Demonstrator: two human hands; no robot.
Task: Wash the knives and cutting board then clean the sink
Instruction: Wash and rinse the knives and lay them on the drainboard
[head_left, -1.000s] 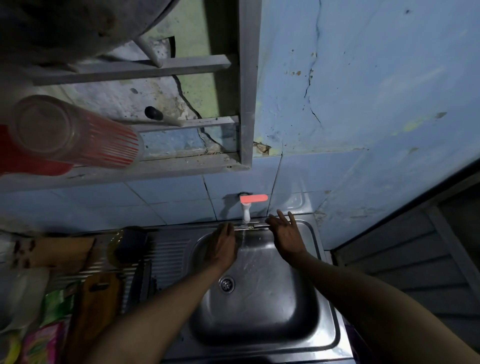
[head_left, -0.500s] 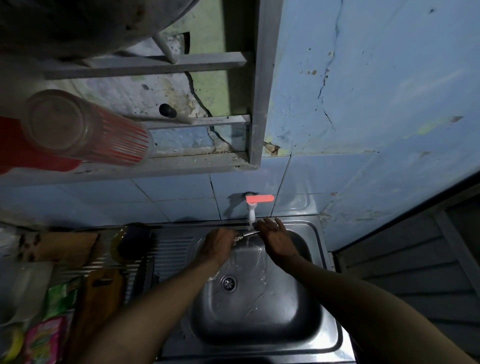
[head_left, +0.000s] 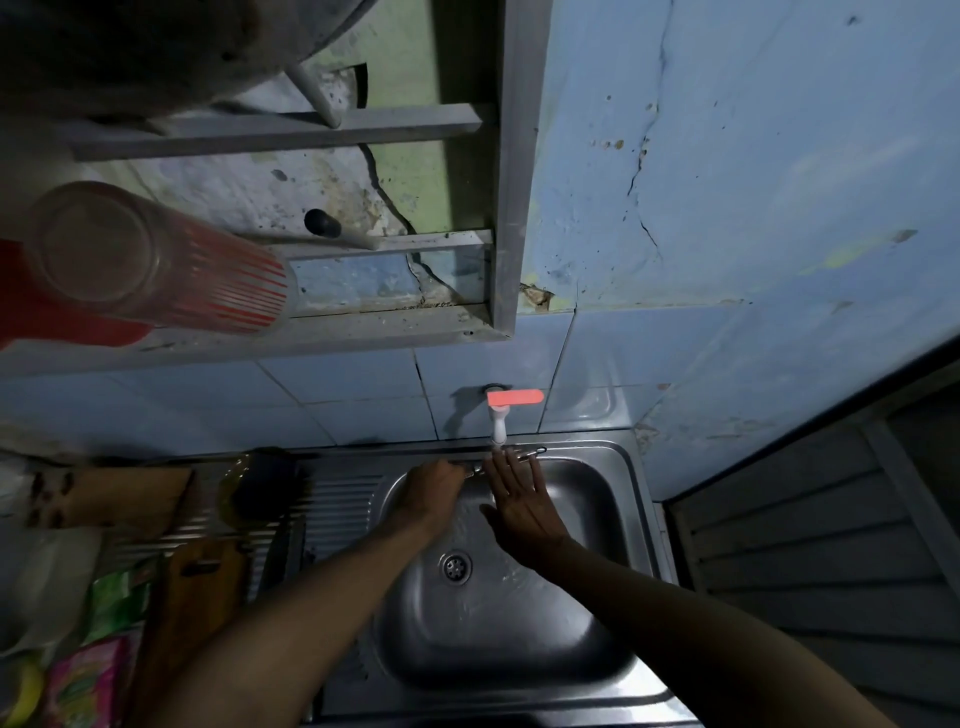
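Your right hand (head_left: 522, 506) has flattened out again, fingers straight along the knife (head_left: 511, 458) under the tap (head_left: 500, 423), after curling over it half a second ago. Your left hand (head_left: 431, 491), spread open a second ago, has closed round the handle end and now holds it

Dim, bluish light falls from above on the cracked wall (head_left: 727, 182), leaving the steel sink (head_left: 597, 519) faintly glinting and both forearms in deep shadow, while the tap's handle (head_left: 515, 397) glows overexposed, and the glass (head_left: 150, 260) blurs amid wide-angle bending at the frame's edges.
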